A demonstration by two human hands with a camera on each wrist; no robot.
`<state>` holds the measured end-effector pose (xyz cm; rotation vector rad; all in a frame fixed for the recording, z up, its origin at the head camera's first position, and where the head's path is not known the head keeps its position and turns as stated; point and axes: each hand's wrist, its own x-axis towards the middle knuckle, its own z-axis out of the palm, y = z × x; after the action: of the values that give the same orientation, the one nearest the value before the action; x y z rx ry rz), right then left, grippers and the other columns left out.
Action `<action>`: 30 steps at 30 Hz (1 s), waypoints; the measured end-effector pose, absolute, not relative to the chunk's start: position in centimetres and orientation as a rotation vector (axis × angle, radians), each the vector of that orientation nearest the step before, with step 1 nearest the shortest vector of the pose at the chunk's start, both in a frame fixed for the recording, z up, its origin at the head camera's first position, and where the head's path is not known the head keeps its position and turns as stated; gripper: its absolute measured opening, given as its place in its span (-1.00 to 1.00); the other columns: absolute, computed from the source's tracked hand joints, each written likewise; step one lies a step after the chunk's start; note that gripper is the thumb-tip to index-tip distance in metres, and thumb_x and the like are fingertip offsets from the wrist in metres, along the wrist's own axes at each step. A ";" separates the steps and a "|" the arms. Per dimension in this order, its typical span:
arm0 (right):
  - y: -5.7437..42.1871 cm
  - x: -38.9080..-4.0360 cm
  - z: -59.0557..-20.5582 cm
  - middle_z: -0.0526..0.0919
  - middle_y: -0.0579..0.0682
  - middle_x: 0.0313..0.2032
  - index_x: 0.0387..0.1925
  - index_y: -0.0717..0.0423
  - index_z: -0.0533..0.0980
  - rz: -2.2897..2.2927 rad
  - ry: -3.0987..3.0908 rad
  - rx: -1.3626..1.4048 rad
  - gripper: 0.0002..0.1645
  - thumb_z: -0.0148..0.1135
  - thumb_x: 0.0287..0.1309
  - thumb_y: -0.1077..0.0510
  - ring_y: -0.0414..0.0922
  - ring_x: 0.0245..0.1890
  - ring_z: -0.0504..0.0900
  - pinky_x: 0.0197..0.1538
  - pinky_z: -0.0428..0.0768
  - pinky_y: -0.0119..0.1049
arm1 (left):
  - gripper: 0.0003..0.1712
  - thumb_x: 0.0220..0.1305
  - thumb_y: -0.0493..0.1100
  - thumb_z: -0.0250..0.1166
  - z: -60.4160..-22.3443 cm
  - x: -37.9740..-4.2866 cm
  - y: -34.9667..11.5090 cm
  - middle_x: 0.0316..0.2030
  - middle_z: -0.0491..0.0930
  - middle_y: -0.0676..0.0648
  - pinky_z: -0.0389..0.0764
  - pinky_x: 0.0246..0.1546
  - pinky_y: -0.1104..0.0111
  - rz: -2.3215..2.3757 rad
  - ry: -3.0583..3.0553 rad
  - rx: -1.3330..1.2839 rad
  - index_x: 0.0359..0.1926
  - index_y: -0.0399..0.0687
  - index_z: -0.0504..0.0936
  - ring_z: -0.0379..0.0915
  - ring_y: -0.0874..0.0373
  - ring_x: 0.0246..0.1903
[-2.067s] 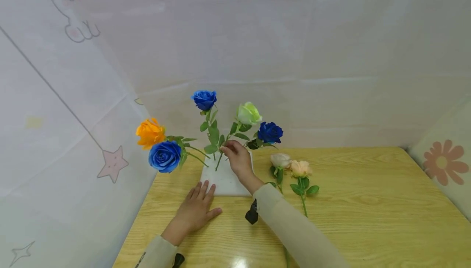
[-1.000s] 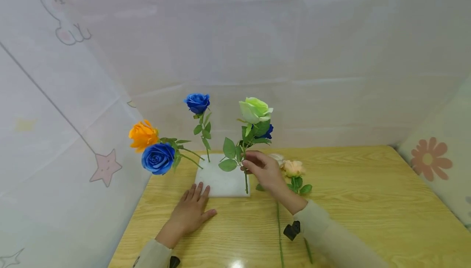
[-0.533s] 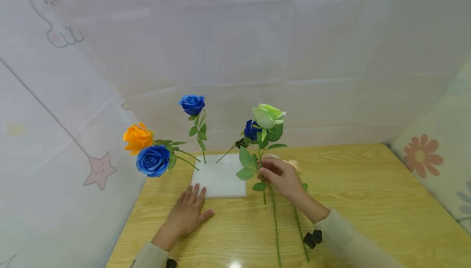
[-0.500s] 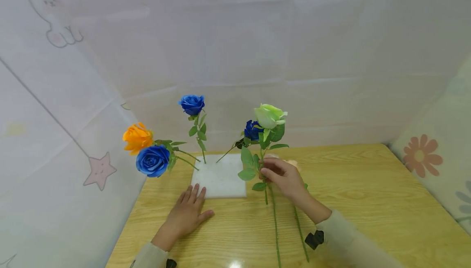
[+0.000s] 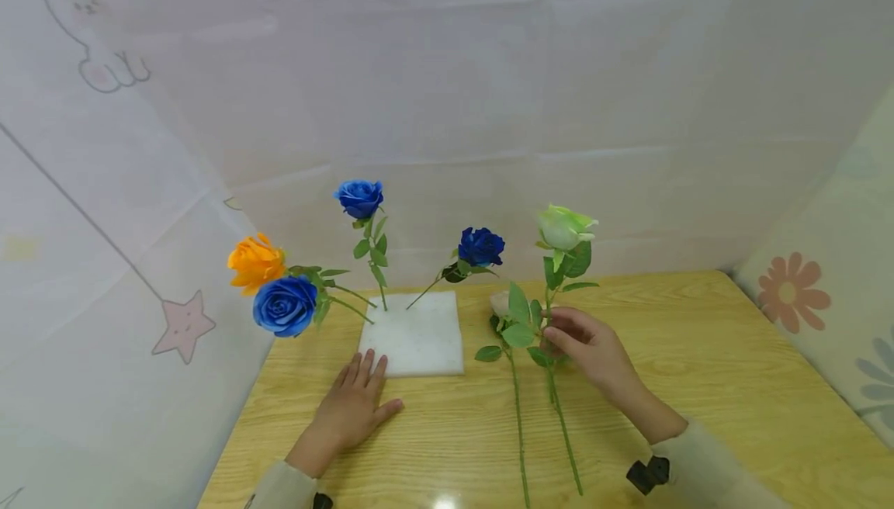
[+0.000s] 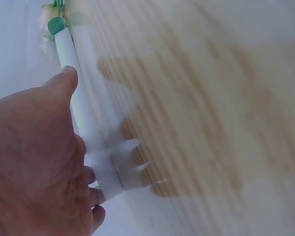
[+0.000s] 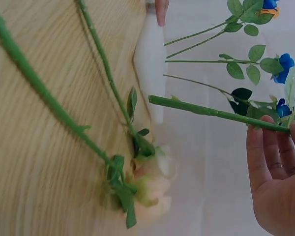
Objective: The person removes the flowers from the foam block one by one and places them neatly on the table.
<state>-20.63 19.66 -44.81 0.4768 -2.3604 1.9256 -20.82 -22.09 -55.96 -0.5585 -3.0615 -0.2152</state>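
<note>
My right hand point(image 5: 590, 346) pinches the stem of a pale green rose point(image 5: 564, 228), held upright over the right part of the table. In the right wrist view the bare lower end of its stem point(image 7: 201, 109) points away from my fingers, clear of the table. My left hand point(image 5: 352, 404) lies with straight fingers at the near left corner of a white foam block point(image 5: 419, 342). Standing in the block are an orange rose point(image 5: 257, 262), a lighter blue rose point(image 5: 285, 306), another blue rose point(image 5: 359, 199) and a dark blue rose point(image 5: 480, 247).
Two pale roses lie on the wooden table point(image 5: 698, 354) right of the block. One cream rose point(image 5: 499, 303) shows in part; the peach rose point(image 7: 150, 189) is mostly hidden behind my right hand in the head view. A curtain point(image 5: 447, 90) hangs behind.
My right hand has drawn the green rose up off the foam block and carried it right, over the lying roses. The left hand stays at the block's corner.
</note>
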 end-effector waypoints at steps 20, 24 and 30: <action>26.2 -18.2 -45.8 0.58 0.22 0.06 0.42 0.26 0.31 1.896 -2.622 0.172 -0.27 0.27 0.39 -0.01 -0.05 -0.13 0.74 -0.11 0.74 -0.14 | 0.03 0.43 0.43 0.01 -55.8 -20.8 -22.1 0.54 0.00 -0.39 0.08 0.45 -0.20 -0.223 -3.054 -0.570 0.58 -0.21 0.09 -0.10 -0.39 0.51; 27.5 -18.2 -46.3 0.57 0.20 0.02 0.43 0.27 0.29 1.891 -2.669 0.119 -0.23 0.30 0.37 -0.02 -0.09 -0.15 0.72 -0.13 0.74 -0.16 | 0.02 0.43 0.40 0.05 -55.5 -20.7 -22.0 0.53 0.02 -0.42 0.06 0.43 -0.23 -0.268 -3.044 -0.579 0.55 -0.27 0.12 -0.09 -0.43 0.50; 29.0 -18.1 -47.4 0.55 0.19 0.01 0.43 0.30 0.29 1.885 -2.741 0.050 -0.22 0.30 0.36 0.00 -0.03 -0.13 0.70 -0.14 0.73 -0.16 | 0.03 0.43 0.43 0.01 -55.9 -20.9 -22.2 0.54 0.00 -0.41 0.08 0.44 -0.20 -0.189 -3.055 -0.574 0.58 -0.22 0.09 -0.11 -0.40 0.51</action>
<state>-18.14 28.96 -47.43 0.0501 -2.7410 1.8853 -20.86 -22.15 -55.85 -0.5740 -3.0553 -0.1890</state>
